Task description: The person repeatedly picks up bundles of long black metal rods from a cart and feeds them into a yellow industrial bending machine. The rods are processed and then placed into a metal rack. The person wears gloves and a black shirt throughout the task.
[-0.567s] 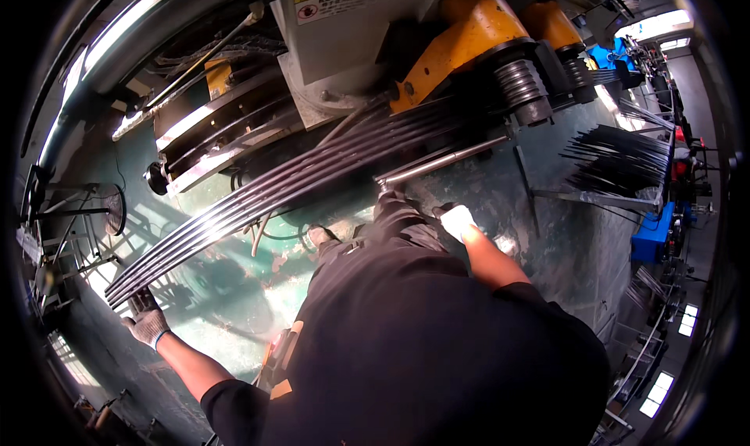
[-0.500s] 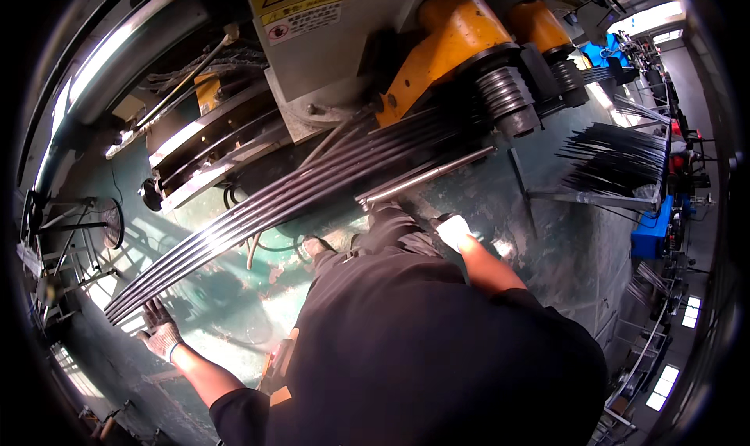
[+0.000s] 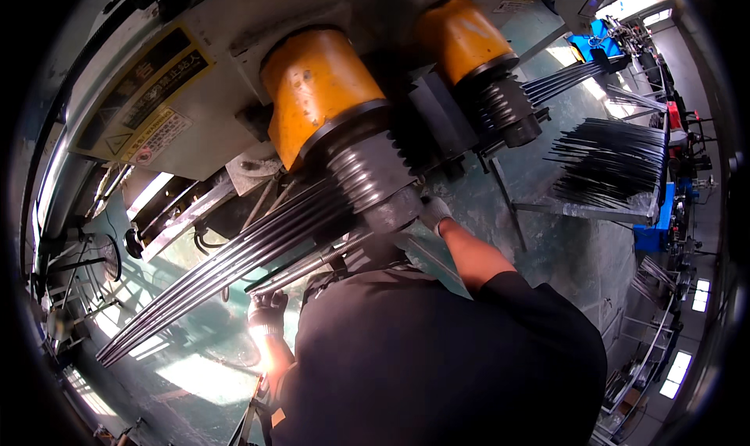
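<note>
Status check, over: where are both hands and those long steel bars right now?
Left hand gloved, under the bar bundle. Right hand gloved, at the grooved roller. Bars lie in its grooves; grips unclear.

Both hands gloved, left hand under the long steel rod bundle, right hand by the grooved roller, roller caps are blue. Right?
Not quite: the head view shows the two round caps over the grooved grey rollers are orange-yellow, not blue. The rest holds: the gloved left hand sits under the long dark steel rod bundle, and the gloved right hand is by the grooved roller.

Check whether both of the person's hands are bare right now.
No, the left hand wears a dark glove by the long steel rods, and the right hand wears a pale glove.
</note>
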